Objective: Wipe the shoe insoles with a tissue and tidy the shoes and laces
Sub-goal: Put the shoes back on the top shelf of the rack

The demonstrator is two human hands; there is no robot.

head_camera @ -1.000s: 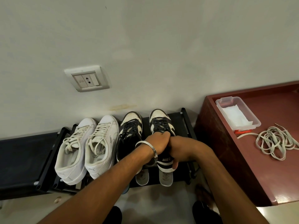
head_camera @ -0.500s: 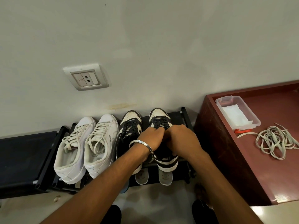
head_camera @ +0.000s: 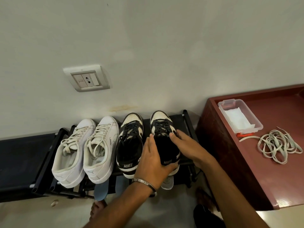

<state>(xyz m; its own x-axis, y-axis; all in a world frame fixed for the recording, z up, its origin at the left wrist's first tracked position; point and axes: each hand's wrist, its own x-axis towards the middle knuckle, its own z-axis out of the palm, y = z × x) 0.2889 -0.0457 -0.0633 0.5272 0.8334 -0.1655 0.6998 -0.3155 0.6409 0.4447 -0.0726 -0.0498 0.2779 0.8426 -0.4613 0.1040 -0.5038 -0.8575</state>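
Observation:
Four shoes stand in a row on a black shoe rack (head_camera: 24, 158) against the wall. On the left is a white pair (head_camera: 70, 150) with white laces. To its right is a black-and-white Nike pair with black laces; its left shoe (head_camera: 130, 145) stands free. My left hand (head_camera: 153, 162) wraps the heel and left side of the right Nike shoe (head_camera: 161, 127). My right hand (head_camera: 185, 145) grips that shoe's right side, thumb on the tongue. A blue insole (head_camera: 101, 190) and a white insole (head_camera: 167, 183) stick out from the shelf below.
A red-brown table (head_camera: 271, 170) stands at the right, close to the rack. It carries a clear plastic box of white tissues (head_camera: 238, 117) and a loose pile of pale laces (head_camera: 278, 145). A wall socket (head_camera: 87, 79) sits above the rack. My bare feet show on the floor.
My hands were bunched together at the right Nike shoe's laces. They have parted, the left sliding back to the heel, the right to the shoe's right side.

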